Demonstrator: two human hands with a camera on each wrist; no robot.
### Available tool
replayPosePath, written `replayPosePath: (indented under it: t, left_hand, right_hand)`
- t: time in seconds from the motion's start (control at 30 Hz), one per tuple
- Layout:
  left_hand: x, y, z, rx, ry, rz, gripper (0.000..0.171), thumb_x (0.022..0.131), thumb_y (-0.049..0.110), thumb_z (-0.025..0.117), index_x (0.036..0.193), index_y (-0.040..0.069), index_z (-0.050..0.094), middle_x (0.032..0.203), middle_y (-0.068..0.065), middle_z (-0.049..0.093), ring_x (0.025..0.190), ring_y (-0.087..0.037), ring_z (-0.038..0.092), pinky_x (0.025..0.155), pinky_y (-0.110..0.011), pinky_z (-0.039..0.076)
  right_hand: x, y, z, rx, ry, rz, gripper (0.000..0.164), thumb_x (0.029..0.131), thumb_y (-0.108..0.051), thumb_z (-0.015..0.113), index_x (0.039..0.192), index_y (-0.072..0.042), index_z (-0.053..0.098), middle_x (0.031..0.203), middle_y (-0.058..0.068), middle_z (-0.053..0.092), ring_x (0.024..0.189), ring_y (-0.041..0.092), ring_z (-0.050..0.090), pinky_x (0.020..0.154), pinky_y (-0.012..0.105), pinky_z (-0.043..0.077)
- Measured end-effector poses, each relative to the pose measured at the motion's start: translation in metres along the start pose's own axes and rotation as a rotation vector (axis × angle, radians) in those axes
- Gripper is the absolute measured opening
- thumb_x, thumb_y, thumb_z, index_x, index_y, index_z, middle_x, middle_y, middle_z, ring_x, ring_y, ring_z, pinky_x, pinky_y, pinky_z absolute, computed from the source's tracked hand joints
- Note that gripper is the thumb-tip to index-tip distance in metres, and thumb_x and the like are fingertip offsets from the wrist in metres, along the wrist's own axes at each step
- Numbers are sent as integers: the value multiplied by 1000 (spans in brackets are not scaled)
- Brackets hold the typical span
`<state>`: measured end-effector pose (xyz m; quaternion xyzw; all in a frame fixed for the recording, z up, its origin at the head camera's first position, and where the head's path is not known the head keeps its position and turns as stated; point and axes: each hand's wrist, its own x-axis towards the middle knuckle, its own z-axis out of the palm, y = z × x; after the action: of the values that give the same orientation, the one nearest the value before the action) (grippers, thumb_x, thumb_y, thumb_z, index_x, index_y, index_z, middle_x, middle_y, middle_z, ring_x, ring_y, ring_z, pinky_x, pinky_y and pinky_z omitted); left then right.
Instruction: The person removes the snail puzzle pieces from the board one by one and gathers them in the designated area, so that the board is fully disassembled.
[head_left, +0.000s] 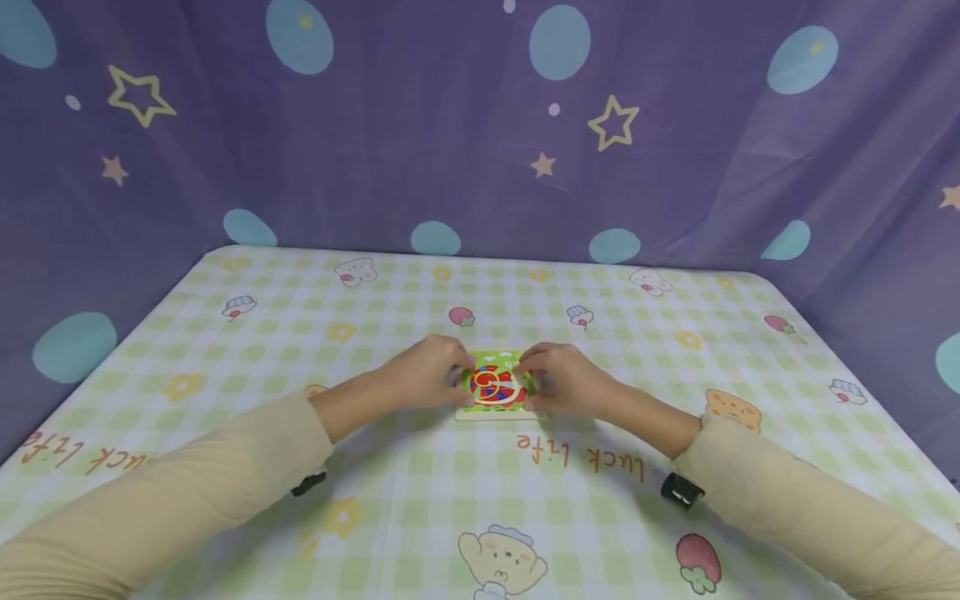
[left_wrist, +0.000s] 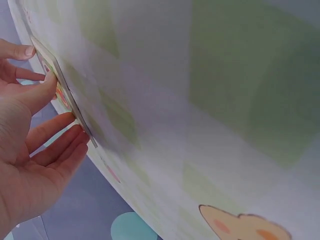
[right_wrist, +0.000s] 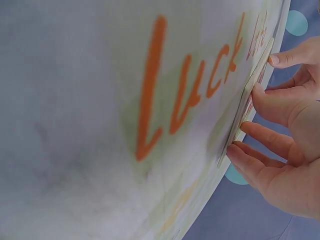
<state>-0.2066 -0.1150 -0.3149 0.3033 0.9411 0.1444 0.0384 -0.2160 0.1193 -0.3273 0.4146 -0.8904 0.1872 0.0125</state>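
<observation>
A small square wooden puzzle board (head_left: 495, 415) with a bright green, red and blue snail-like picture lies on the tablecloth between both hands. My left hand (head_left: 431, 371) holds its left side, the thumb near the front corner and the fingers farther back. From the opposite side, my right hand (head_left: 573, 379) holds the right edge, its fingertips over the picture's upper right. In the left wrist view, the board (left_wrist: 65, 82) shows edge-on, with the thumb on its face and fingertips at its rim. The right wrist view has fingertips along the board's edge (right_wrist: 245, 95) too. The hands partly cover the picture's sides.
A green-and-white checked tablecloth (head_left: 405, 500) with printed cartoons and lettering covers the table. Behind it hangs a purple curtain (head_left: 450, 125) with stars and blue ovals. Dark wrist devices (head_left: 682, 490) sit by both sleeve cuffs.
</observation>
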Motion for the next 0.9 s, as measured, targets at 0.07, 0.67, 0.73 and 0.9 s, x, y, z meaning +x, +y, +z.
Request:
replayPosePath:
  t: [0.07, 0.67, 0.73, 0.9]
  left_hand:
    - [0, 0, 0, 6, 5, 8, 47, 76, 28, 81, 112, 1, 70, 106, -11, 71, 90, -18, 63, 77, -26, 51]
    - [-1, 2, 6, -32, 23, 23, 40, 75, 25, 82, 106, 0, 72, 107, -13, 72, 97, -22, 68, 87, -31, 56]
    - [-1, 3, 6, -40, 24, 25, 40, 75, 24, 82, 106, 0, 72, 107, -14, 73, 96, -20, 68, 85, -31, 56]
    - [1, 2, 5, -30, 36, 25, 38, 75, 23, 82, 104, 1, 73, 104, -13, 74, 77, -12, 61, 72, -24, 51]
  right_hand:
    - [-1, -1, 0, 2, 8, -1, 35, 74, -12, 81, 105, 1, 71, 110, 16, 70, 103, 28, 66, 90, 40, 55]
    - [-9, -8, 8, 22, 39, 104, 32, 73, -10, 81, 102, 0, 72, 113, 20, 69, 106, 33, 66, 91, 40, 55]
    - [-10, -10, 7, 27, 42, 118, 31, 74, -10, 81, 102, 1, 73, 114, 21, 69, 105, 33, 67, 90, 40, 55]
    - [-11, -15, 5, 33, 62, 136, 32, 73, -11, 82, 101, 2, 73, 115, 23, 68, 106, 34, 67, 89, 40, 56]
